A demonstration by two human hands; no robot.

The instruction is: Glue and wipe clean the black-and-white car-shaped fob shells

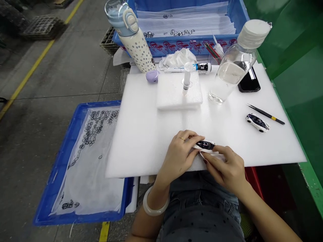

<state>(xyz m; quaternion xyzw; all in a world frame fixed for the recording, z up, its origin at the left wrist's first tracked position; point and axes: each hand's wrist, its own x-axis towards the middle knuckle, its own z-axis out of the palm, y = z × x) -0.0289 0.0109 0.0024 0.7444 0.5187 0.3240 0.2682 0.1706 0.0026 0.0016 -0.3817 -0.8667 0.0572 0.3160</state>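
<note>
The left hand [176, 156] pinches the left end of a little toy car [205, 145], white with a shiny black top. The car is over the near part of the white tabletop [141, 134]. The right hand [230, 169] pinches a thin white bit [220, 156], maybe cloth or paper, by the car's near side. One of its fingers is at the car's right end.

It looks like close work on the car's near side. Any small move there calls for a steady left hand and a light touch from the right, with the white bit kept flat.

Another toy car [257, 123] sits to the right, with black tweezers [267, 115] just past it. On the far side, a syringe [187, 80] stands at a white foam block [169, 90].
</note>
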